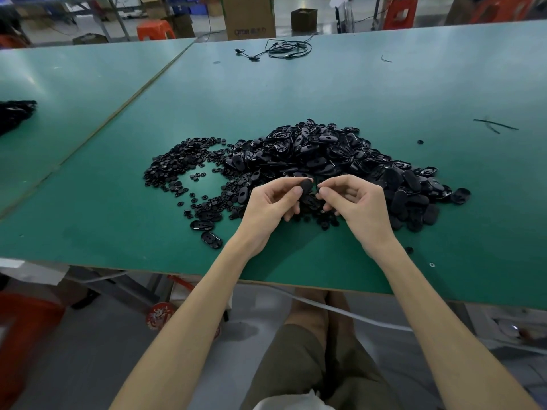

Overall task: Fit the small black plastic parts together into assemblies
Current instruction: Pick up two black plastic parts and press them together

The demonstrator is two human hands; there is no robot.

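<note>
Oval black part (306,186) in left hand (266,207), heaped parts (325,152) behind

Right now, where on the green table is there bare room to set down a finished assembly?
Bare green table lies near-left, between the small round parts and the near edge, and in the far band between the pile of oval shells and the coiled cable. The centre, around both piles, is crowded.

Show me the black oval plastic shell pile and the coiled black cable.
black oval plastic shell pile (325,155): head view, pile's centre.
coiled black cable (288,49): head view, its loops.
</note>
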